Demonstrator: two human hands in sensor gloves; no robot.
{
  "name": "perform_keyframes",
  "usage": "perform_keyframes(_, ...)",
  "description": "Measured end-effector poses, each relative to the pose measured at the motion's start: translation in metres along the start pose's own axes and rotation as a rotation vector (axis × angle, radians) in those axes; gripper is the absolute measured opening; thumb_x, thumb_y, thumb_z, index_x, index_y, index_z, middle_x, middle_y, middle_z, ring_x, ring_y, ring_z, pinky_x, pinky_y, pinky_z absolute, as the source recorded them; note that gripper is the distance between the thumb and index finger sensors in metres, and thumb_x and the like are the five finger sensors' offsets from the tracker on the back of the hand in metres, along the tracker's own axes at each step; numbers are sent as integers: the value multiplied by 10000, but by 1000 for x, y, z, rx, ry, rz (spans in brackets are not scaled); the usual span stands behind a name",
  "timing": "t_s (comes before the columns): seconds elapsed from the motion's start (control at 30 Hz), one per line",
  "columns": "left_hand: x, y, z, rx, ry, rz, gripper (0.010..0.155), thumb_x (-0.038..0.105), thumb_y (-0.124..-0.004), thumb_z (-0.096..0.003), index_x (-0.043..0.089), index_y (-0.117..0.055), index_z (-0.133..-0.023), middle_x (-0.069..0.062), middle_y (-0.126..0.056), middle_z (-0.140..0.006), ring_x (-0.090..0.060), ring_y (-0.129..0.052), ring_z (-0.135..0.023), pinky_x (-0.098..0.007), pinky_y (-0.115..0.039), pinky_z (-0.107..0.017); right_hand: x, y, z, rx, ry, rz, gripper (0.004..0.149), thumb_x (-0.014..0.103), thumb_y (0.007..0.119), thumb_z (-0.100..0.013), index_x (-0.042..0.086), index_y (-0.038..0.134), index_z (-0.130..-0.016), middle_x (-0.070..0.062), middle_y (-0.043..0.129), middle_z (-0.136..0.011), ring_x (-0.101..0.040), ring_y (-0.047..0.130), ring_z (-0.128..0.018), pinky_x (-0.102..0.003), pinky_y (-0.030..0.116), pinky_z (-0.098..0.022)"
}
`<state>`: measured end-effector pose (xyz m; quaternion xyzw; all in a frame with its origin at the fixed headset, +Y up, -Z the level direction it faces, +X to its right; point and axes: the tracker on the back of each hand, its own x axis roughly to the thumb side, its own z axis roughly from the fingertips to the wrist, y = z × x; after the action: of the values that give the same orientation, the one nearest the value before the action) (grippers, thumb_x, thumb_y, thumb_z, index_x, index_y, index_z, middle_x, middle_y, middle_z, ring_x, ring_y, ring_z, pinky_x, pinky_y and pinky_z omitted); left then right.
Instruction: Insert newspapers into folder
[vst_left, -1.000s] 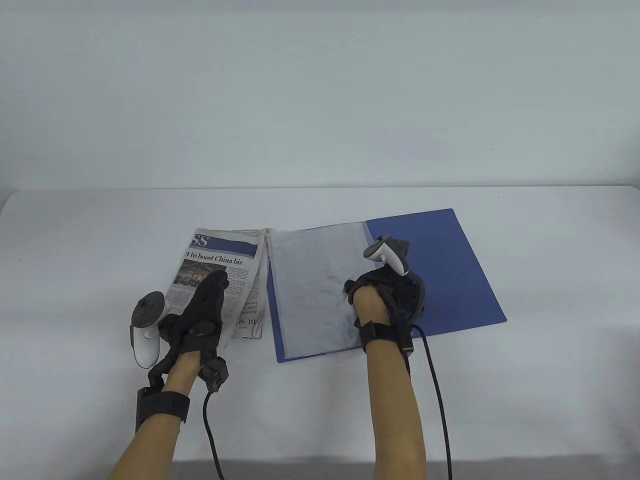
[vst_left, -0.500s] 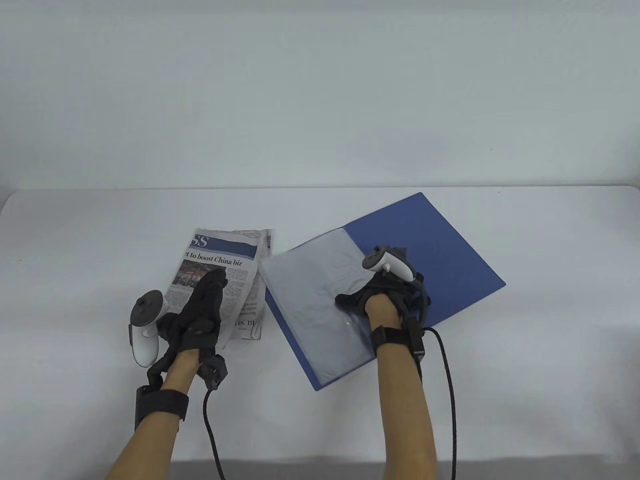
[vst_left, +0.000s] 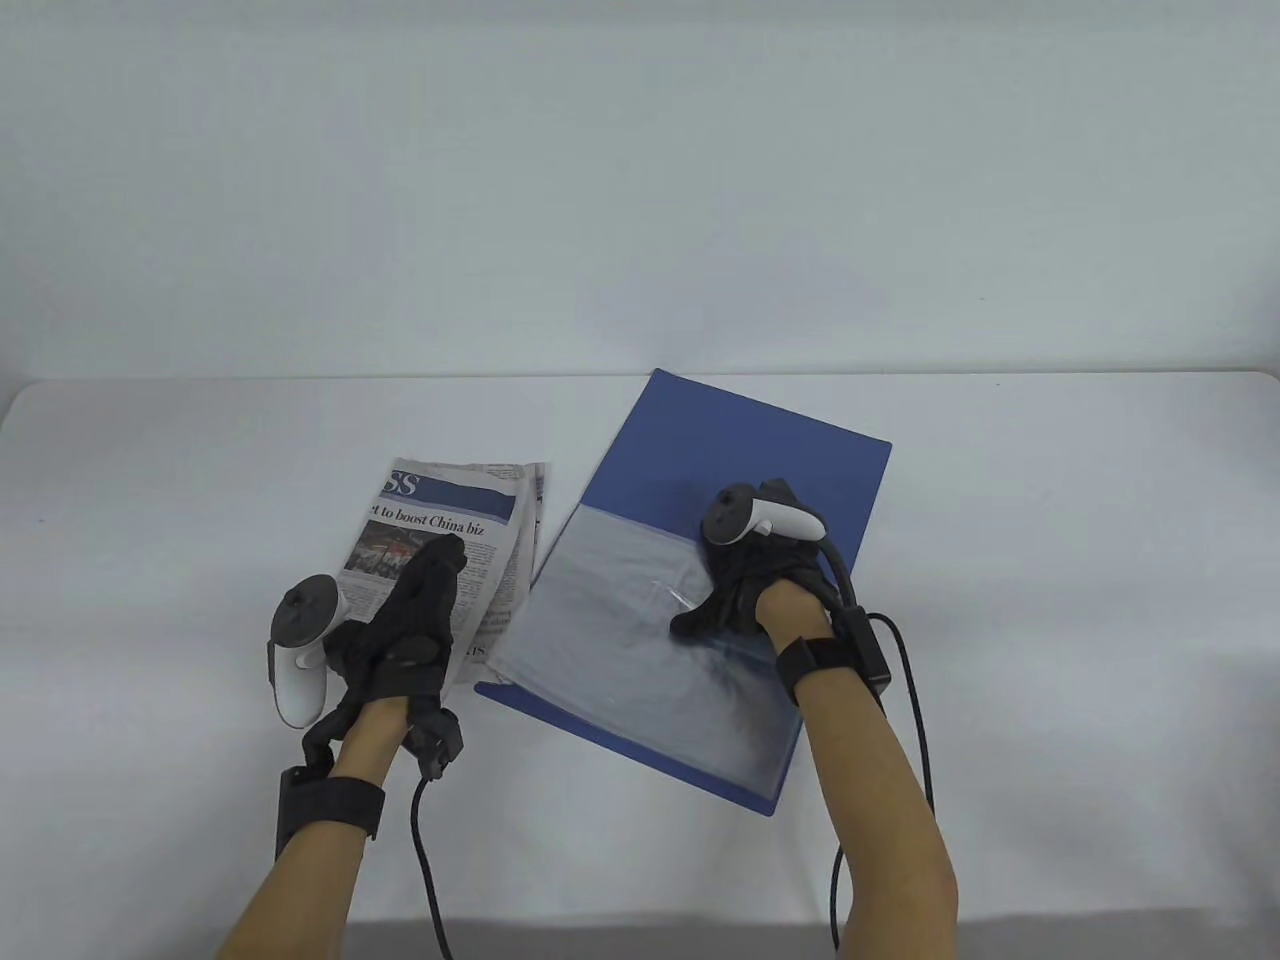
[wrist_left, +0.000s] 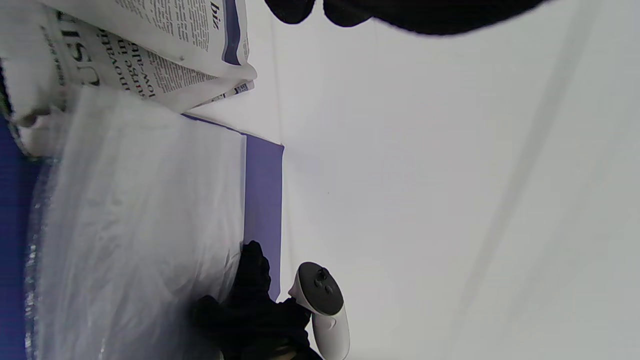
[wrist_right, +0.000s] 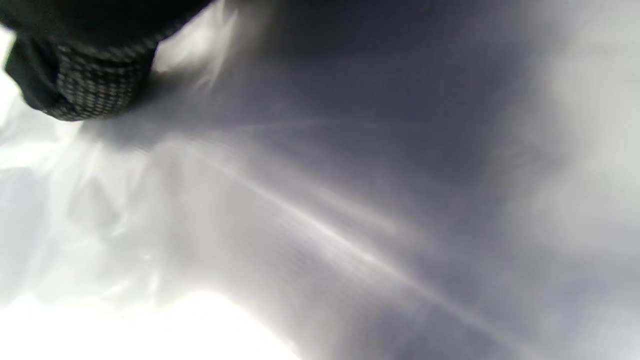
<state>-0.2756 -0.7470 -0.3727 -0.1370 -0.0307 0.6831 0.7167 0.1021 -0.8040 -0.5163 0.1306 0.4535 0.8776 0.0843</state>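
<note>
A folded newspaper (vst_left: 440, 510) lies on the white table, left of centre. My left hand (vst_left: 430, 580) rests flat on it, fingers stretched out. An open blue folder (vst_left: 760, 460) with clear plastic sleeves (vst_left: 620, 650) lies at an angle beside the paper, its near left corner touching the paper's edge. My right hand (vst_left: 735, 590) presses down on the sleeves near the spine. In the left wrist view the newspaper (wrist_left: 150, 55), the sleeves (wrist_left: 135, 225) and my right hand (wrist_left: 255, 305) show. In the right wrist view a fingertip (wrist_right: 85, 85) presses the sleeve (wrist_right: 300, 225).
The white table (vst_left: 1050, 520) runs to a pale wall behind. Black glove cables (vst_left: 425, 860) trail from both wrists toward the near edge.
My right hand has turned the open folder counter-clockwise on the table; the cover now points away from me and the sleeves toward me. My left hand has stayed on the newspaper.
</note>
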Motion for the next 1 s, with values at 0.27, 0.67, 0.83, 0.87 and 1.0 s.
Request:
perform_keyframes(0.27,10,4,4,15,-56,20,693,551,-518,-606,343,-251,-1210,-11,-226,-1287,-322,-88,-1218,-627,-153,-900,-1,0,4,-3,-83,201,1243,685,851,-398,254,-167,-965,-110,-284,-911,-468,-280,-784,-754,40,-532)
perform_keyframes(0.67,26,-11,7,-21,-154,-107,683,548,-517,-608,340,-270,-1210,-16,-257,-1286,-329,-121,-1220,-628,-184,-900,-5,-19,-4,-55,-208,316,1223,711,895,-373,297,-57,-1018,-74,-188,-986,-431,-206,-866,-728,80,-580)
perform_keyframes(0.83,15,-12,-1,-38,-105,-101,699,564,-540,-606,342,-270,-1210,-11,-248,-1287,-324,-111,-1221,-626,-185,-901,-6,-18,-6,-56,-224,299,1229,719,893,-377,294,-71,-1011,-78,-207,-974,-430,-225,-851,-727,58,-567)
perform_keyframes(0.87,13,-12,-2,-45,-97,-97,708,573,-554,-604,344,-268,-1210,-5,-245,-1287,-321,-107,-1222,-628,-160,-904,-7,-18,-6,-57,-224,294,1230,718,894,-380,293,-73,-1010,-81,-207,-974,-431,-227,-850,-726,54,-565)
perform_keyframes(1.0,11,-14,-4,-58,-95,-88,723,586,-568,-599,342,-266,-1210,-12,-240,-1288,-324,-104,-1221,-629,-160,-903,-2,-14,0,-35,-187,277,1228,708,894,-403,277,-85,-1006,-97,-216,-964,-455,-259,-802,-737,37,-546)
